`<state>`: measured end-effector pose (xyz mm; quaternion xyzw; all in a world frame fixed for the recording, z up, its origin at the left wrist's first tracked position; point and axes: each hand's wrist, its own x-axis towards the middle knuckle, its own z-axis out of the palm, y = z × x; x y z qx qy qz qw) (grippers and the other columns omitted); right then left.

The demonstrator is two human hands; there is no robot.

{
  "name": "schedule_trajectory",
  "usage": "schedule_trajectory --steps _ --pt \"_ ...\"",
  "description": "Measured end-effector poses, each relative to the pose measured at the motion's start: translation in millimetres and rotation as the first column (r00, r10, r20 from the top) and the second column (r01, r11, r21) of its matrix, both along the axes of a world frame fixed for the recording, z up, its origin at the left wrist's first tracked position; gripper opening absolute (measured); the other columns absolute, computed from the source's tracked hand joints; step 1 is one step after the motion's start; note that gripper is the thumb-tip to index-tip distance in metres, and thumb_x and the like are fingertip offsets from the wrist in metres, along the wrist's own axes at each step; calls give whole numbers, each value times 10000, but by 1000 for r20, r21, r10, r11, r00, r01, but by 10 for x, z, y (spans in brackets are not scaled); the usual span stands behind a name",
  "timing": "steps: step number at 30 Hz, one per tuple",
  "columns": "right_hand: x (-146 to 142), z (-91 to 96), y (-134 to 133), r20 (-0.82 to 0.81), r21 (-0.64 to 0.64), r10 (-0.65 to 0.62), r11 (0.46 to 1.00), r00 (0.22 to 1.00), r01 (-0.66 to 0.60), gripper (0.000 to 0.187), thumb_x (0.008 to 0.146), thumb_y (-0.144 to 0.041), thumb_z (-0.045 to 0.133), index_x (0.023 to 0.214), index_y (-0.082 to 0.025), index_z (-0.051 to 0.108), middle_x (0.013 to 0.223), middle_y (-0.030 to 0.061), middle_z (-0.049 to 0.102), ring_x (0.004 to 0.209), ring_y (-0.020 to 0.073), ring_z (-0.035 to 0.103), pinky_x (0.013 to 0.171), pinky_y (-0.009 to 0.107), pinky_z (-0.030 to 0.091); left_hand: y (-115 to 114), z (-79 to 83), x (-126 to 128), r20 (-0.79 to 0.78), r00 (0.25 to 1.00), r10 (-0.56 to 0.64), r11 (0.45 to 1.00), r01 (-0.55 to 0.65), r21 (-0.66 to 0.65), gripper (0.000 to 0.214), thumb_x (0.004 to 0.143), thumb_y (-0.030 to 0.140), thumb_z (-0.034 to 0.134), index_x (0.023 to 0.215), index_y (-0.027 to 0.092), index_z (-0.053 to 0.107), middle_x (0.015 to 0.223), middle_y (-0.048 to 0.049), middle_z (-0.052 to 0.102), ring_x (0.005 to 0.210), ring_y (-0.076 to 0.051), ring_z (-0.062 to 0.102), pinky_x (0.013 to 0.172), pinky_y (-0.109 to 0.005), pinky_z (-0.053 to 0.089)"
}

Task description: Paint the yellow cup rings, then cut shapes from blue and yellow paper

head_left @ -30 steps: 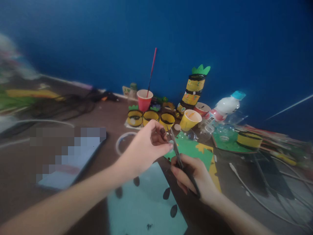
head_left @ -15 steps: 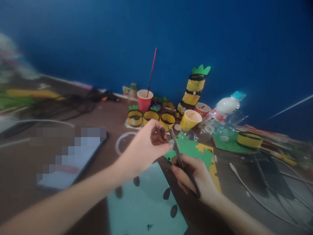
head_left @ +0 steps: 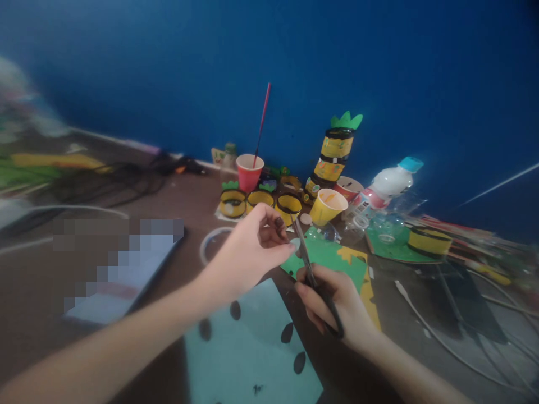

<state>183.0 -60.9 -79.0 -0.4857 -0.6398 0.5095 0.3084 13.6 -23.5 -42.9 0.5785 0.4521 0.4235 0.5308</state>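
Observation:
My left hand (head_left: pixel 256 247) pinches a small pale-green paper piece (head_left: pixel 296 244) between thumb and fingertips. In my right hand (head_left: pixel 332 297) are scissors (head_left: pixel 306 255) with black handles, their blades pointing up beside the paper piece. Whether the blades touch the paper I cannot tell. Below the hands lies a light blue-green sheet (head_left: pixel 252 348) with several dark leaf-shaped spots on it. A green sheet (head_left: pixel 337 261) and a yellow sheet with a cut edge (head_left: pixel 370 297) rest behind and beside my right hand.
Several yellow-and-black rings (head_left: pixel 232 203) stand behind my hands, near a red cup (head_left: pixel 250 174) holding a thin stick. A banded tower with a green top (head_left: pixel 336 151), a yellow cup (head_left: pixel 327 206) and a tilted white bottle (head_left: pixel 391 182) are farther right. Cables (head_left: pixel 438 342) lie right; a blurred-out flat device (head_left: pixel 122 286) left.
Both hands keep nearly the same place. The small paper piece and scissor blades have shifted very slightly; the surrounding objects stay put.

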Motion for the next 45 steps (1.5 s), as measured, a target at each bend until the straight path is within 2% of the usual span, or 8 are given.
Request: schedule_trajectory --steps 4,19,26,35,45 --pt "-3 7 -2 2 3 -15 1000 1000 15 218 838 -331 512 693 -180 454 397 -91 363 306 47 348 319 162 231 14 -10 -7 25 1000 5 1000 -5 1 204 745 233 633 838 225 452 807 49 536 768 -104 539 737 -286 440" --pt "12 -29 -10 -17 -20 -9 1000 1000 9 240 848 -362 520 703 -178 469 398 -94 357 308 43 349 315 150 237 34 12 -34 -51 996 68 997 -66 47 222 732 284 652 816 223 456 809 43 524 756 -115 546 729 -308 439" --pt "42 -85 -14 -67 -48 7 999 998 -10 208 828 -350 566 743 -173 497 433 -90 376 317 38 358 324 146 267 40 -4 -45 -69 997 35 998 -30 63 189 749 236 625 838 232 458 802 48 526 752 -110 539 739 -314 442" --pt "36 -60 -4 -40 -33 26 999 999 -27 226 844 -362 536 734 -170 488 433 -86 372 324 41 362 326 147 250 23 7 -36 -72 997 2 999 1 35 175 743 175 601 841 218 462 799 50 528 741 -96 537 717 -281 436" --pt "43 -61 -12 -7 -32 17 999 1000 -17 244 855 -379 525 735 -169 490 443 -81 375 334 46 372 330 155 253 6 25 -29 -48 999 -2 1000 3 16 164 738 189 601 839 214 474 797 40 543 738 -108 543 710 -286 429"
